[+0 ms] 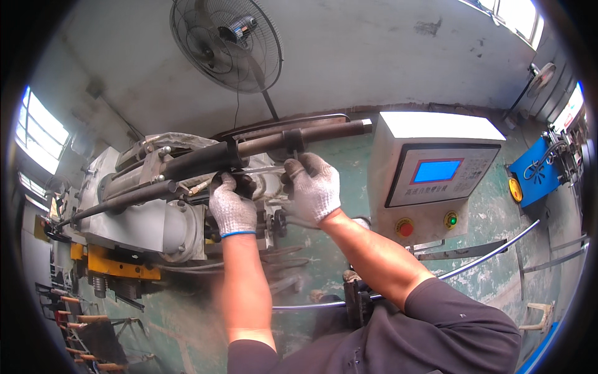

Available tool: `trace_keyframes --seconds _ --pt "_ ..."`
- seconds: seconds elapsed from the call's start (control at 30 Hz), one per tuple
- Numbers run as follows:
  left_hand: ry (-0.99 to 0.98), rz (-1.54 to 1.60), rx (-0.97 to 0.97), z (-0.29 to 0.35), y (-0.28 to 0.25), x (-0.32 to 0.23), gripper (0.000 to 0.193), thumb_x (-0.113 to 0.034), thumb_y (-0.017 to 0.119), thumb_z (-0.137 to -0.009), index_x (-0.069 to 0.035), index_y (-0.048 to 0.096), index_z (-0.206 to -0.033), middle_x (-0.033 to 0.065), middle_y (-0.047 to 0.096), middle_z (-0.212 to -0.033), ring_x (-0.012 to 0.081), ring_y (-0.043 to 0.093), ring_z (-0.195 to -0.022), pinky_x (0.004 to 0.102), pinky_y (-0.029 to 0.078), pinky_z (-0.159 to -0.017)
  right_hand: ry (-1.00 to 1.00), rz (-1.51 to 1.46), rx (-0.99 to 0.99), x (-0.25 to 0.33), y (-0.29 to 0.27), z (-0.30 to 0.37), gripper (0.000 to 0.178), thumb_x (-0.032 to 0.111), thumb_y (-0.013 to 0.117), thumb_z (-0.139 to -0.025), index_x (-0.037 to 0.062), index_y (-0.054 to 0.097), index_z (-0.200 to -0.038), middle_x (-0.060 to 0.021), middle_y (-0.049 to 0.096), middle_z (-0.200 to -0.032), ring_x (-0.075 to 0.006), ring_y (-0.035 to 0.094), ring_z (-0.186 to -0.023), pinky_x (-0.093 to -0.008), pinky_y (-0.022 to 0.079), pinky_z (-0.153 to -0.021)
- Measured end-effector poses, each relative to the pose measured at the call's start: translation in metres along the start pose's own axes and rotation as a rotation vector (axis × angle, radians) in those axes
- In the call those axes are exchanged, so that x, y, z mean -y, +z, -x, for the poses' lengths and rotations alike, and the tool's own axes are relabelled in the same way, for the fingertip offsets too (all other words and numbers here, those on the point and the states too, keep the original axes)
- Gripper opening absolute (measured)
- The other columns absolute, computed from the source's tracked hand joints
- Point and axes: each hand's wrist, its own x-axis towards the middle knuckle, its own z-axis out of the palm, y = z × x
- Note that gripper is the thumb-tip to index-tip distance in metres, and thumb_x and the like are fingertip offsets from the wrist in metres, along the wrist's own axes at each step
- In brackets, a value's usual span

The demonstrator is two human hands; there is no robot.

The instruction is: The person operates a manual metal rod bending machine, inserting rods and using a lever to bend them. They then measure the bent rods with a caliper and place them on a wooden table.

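Observation:
Both hands wear pale knit gloves with dirty grey fingers. My left hand [233,204] is closed just below the end of a thick black cylinder [198,161] on the machine; what its curled fingers grip is hidden. To its right, my right hand [314,187] is closed, thumb and fingers pinched at the end of a thin metal bar [265,169]. This bar spans the gap between the hands. Right above the right hand, a dark collar [292,140] sits around a long brown steel shaft [336,129] that extends right from the black cylinder.
The grey machine body [134,224] fills the left, with a yellow block [121,265] below. A control box [436,168] with a blue screen stands right. A long shiny tube [486,249] curves across in front of me. A fan [227,43] stands by the wall.

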Motion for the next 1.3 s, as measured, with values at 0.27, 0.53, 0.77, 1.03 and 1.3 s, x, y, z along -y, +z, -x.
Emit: trace_keyframes --seconds 0.27,0.53,0.77,1.03,1.3 --pt "-0.069 -0.054 0.044 -0.016 -0.020 0.007 0.013 -0.021 0.061 -0.110 -0.012 0.069 -0.114 0.0049 0.069 -0.093 0.0225 0.064 -0.077 0.0369 0.052 -0.068 -0.209 0.262 -0.060 -0.007 -0.006 -0.005 0.021 0.019 0.074 -0.100 -0.0025 0.074 -0.098 -0.0179 0.073 -0.075 -0.0219 0.070 -0.068 -0.0380 0.055 -0.067" --pt "-0.315 0.170 0.279 -0.033 -0.024 -0.001 0.023 -0.013 0.055 -0.108 -0.012 0.073 -0.122 0.0053 0.077 -0.108 0.0229 0.071 -0.089 0.0389 0.060 -0.078 -0.166 0.240 -0.050 0.004 -0.004 -0.007 0.021 0.020 0.075 -0.099 -0.0008 0.073 -0.095 -0.0171 0.073 -0.074 -0.0242 0.070 -0.065 -0.0381 0.055 -0.065" --pt "-0.148 0.167 0.174 0.000 -0.001 -0.017 0.025 -0.025 0.061 -0.111 -0.007 0.070 -0.126 0.0106 0.076 -0.116 0.0273 0.072 -0.100 0.0445 0.059 -0.089 -0.119 0.078 -0.030 -0.007 -0.001 -0.009 0.026 0.022 0.070 -0.104 -0.0038 0.070 -0.099 -0.0142 0.072 -0.074 -0.0181 0.066 -0.066 -0.0375 0.053 -0.064" --pt "-0.083 0.150 -0.065 0.006 0.025 -0.015 0.027 -0.019 0.062 -0.109 -0.005 0.067 -0.132 0.0157 0.072 -0.123 0.0335 0.069 -0.108 0.0506 0.057 -0.097 0.071 -0.133 0.026 -0.019 0.023 -0.002 0.035 0.028 0.054 -0.115 -0.0024 0.066 -0.127 -0.0116 0.074 -0.117 -0.0205 0.071 -0.100 -0.0347 0.060 -0.084" --pt "-0.173 0.053 0.010 -0.007 0.007 -0.026 0.026 -0.017 0.058 -0.109 -0.001 0.068 -0.127 0.0187 0.074 -0.124 0.0336 0.071 -0.111 0.0458 0.057 -0.101 0.467 -0.807 0.037 -0.003 0.071 0.011 0.043 0.038 0.047 -0.117 -0.0015 0.063 -0.125 -0.0172 0.071 -0.120 -0.0295 0.073 -0.108 -0.0422 0.063 -0.092"
